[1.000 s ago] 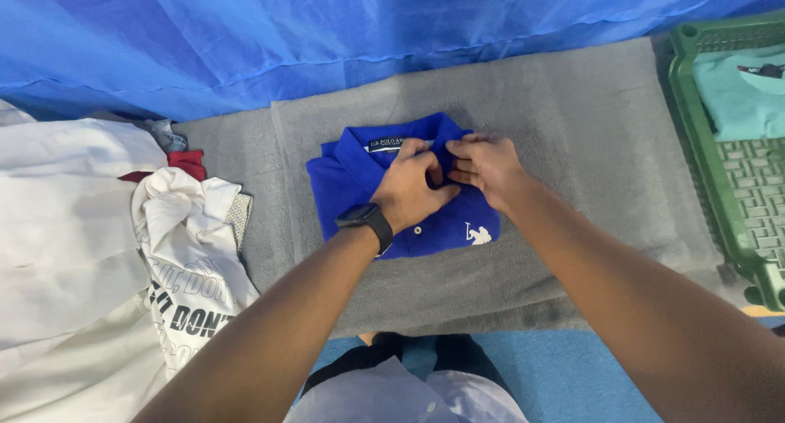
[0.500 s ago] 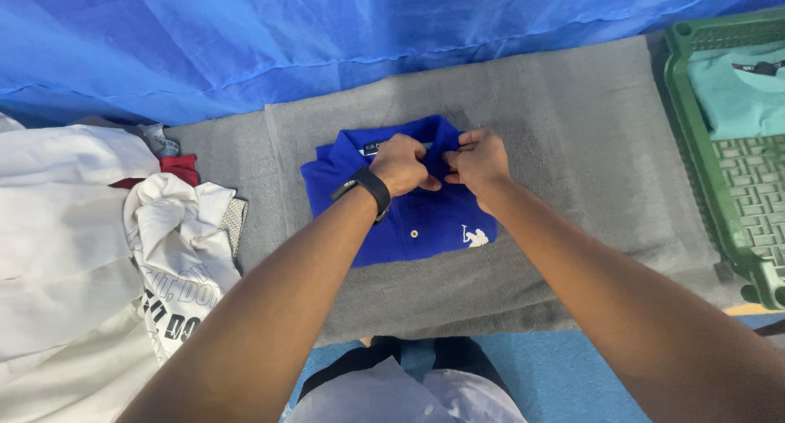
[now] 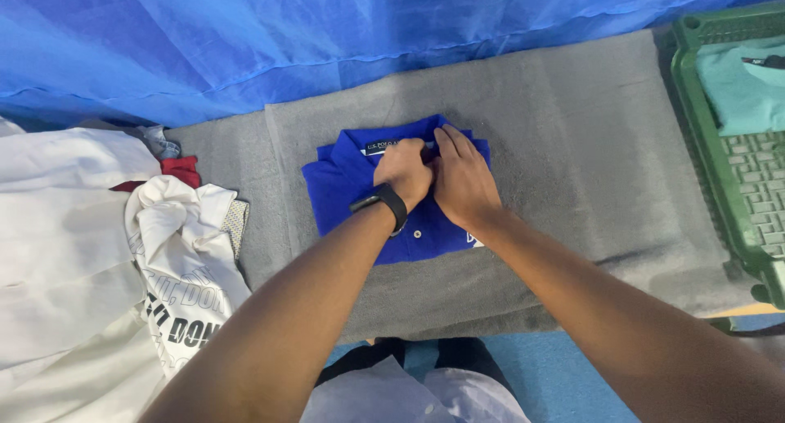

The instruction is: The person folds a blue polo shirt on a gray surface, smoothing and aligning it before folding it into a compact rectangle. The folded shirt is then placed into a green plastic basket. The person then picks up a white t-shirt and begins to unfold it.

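A folded royal-blue polo shirt [image 3: 343,190] lies collar-up on a grey felt mat [image 3: 572,145]. My left hand [image 3: 403,173], with a black watch on its wrist, rests on the shirt just below the collar, fingers curled at the button placket. My right hand [image 3: 462,177] lies flat beside it on the shirt's right half, fingers stretched toward the collar and covering the chest. Both hands touch each other over the placket. One white button shows below my left wrist.
A heap of white garments [image 3: 74,251], one with black lettering, and a bit of red cloth [image 3: 181,169] lie at the left. A green plastic crate [image 3: 736,186] holding a teal shirt [image 3: 748,83] stands at the right. Blue sheeting [image 3: 327,38] hangs behind the mat.
My right hand went from pinching the placket to lying flat over the shirt's right chest, hiding the white emblem. My left hand moved slightly down and stays curled at the placket.
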